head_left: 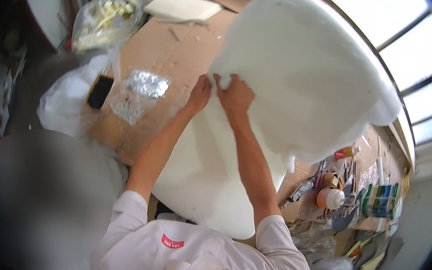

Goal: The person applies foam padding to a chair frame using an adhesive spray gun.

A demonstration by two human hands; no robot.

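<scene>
A big sheet of white fluffy wadding (308, 76) is lifted up over the table and fills the upper middle of the view. My left hand (200, 93) and my right hand (236, 96) sit side by side and both pinch its lower left edge. Under my forearms lies a smooth white foam piece (207, 175) on the cardboard-covered table (182, 50). My sleeves are white.
A clear bag of white foam scraps (108, 12) stands at the back left. A crinkled clear plastic bag (138, 95) and a black object (100, 91) lie left of my hands. A flat white slab (181, 6) lies at the back. Bottles, a tape roll and tools (334, 197) crowd the right.
</scene>
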